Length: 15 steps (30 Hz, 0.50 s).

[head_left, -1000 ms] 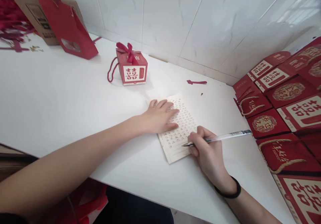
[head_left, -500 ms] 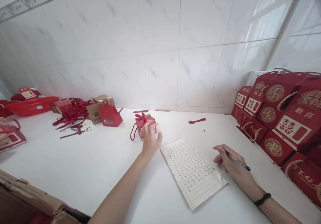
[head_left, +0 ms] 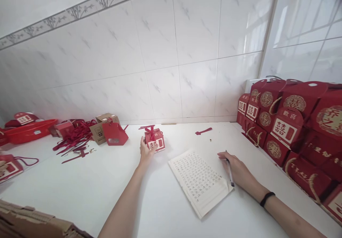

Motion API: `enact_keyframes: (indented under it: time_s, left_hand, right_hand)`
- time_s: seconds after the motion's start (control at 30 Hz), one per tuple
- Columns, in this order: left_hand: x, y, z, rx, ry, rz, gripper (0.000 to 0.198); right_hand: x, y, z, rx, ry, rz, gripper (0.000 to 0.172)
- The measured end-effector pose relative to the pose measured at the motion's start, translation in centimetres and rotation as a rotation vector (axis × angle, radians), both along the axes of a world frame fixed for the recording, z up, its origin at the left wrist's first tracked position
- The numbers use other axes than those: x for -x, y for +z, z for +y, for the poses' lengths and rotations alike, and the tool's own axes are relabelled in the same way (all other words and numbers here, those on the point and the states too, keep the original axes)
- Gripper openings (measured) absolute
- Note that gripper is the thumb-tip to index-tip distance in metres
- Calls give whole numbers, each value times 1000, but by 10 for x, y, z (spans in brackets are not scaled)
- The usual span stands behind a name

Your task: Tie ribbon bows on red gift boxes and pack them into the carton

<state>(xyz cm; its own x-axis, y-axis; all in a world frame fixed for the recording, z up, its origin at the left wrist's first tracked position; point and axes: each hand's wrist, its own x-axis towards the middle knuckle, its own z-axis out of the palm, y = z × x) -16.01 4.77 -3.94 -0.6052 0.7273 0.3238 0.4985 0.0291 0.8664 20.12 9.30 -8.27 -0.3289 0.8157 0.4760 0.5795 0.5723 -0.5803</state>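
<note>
My left hand (head_left: 146,153) is closed round the left side of a small red gift box (head_left: 160,142), thumb across its front. A ribbon bow sits on top of the box, and a white panel with characters shows on its front. My right hand (head_left: 239,168) holds a pen (head_left: 230,174) that slants down across the fingers, above the table beside the notebook. The open notebook (head_left: 191,175) lies flat between my hands, its page covered with rows of handwriting and its lower right corner curled.
Red gift boxes (head_left: 288,124) are stacked along the right. To the left are a red carton (head_left: 116,135), a brown box (head_left: 98,133), a heap of ribbons (head_left: 77,133) and a red basin (head_left: 32,131). A cardboard box (head_left: 34,220) fills the lower left corner; a ribbon strip (head_left: 203,131) lies near the wall.
My left hand has gone from over the gift box's front to its left side and grips it; its front panel now shows. The pen in my right hand has swung to point more downward.
</note>
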Motion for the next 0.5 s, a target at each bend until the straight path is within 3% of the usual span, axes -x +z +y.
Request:
enact_keyframes:
  time_s: [0.13, 0.37, 0.5]
  left_hand:
    - [-3, -1, -1, 4, -60, 73, 79]
    - [-39, 6, 12, 98, 25, 214, 100]
    - [-64, 7, 21, 122, 130, 179, 98]
  right_hand:
    - [2, 6, -4, 59, 35, -33, 26]
    - [6, 10, -5, 57, 39, -59, 25]
    - [11, 7, -5, 25, 43, -72, 26]
